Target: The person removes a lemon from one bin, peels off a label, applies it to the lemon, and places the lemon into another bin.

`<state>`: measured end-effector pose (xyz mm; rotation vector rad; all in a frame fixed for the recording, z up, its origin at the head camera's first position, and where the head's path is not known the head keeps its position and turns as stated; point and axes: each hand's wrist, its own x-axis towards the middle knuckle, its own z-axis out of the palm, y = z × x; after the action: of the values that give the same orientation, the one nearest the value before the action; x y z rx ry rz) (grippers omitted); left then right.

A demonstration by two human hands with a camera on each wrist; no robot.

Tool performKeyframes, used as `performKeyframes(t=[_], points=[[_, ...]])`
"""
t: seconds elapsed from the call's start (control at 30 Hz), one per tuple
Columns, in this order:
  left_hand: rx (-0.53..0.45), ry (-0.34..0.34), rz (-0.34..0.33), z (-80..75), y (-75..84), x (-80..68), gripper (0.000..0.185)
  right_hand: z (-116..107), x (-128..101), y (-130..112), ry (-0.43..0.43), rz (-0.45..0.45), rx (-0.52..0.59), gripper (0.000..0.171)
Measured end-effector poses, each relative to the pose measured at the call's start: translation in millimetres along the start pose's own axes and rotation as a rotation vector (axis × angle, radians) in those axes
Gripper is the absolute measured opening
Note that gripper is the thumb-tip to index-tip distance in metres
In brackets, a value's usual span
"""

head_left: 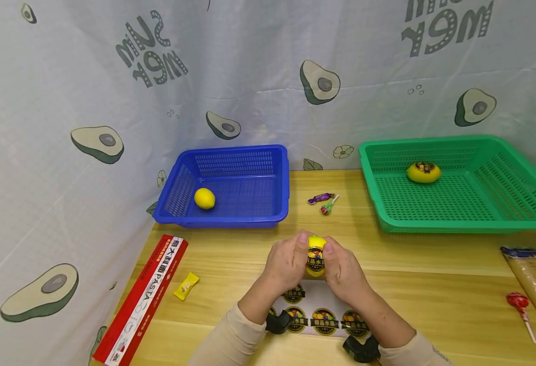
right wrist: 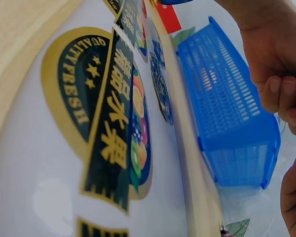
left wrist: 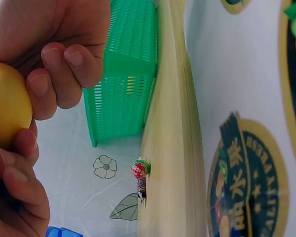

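Head: held lemon [head_left: 316,243] (green basket [head_left: 469,226] well apart).

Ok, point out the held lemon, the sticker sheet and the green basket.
Held lemon [head_left: 316,257], head view: its labelled front.
Sticker sheet [head_left: 319,296], head view: bare white backing.
Green basket [head_left: 471,225], head view: front rim.

Blue basket [head_left: 222,222] and green basket [head_left: 469,226] flank a passable gap holding sweets [head_left: 320,199].
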<state>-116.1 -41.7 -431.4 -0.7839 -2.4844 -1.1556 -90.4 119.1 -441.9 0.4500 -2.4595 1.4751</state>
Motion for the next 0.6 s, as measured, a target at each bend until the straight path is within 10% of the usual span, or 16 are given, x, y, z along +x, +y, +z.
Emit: performKeyframes(t=[0.23, 0.47, 0.6], points=[[-0.135, -0.069, -0.113, -5.7, -4.3, 3.6, 0.053, -14, 5, 0, -0.159, 0.144, 0.076, 0.046], [-0.646, -0.398, -0.203, -16.8, -5.4, 6.8, 0.053, -32, 13, 3, -0.284, 0.266, 0.107, 0.055], [-0.800, -0.410, -0.325, -16.9, -0.6, 5.6, 0.052, -38, 16, 6, -0.291, 0.308, 0.110, 0.061]])
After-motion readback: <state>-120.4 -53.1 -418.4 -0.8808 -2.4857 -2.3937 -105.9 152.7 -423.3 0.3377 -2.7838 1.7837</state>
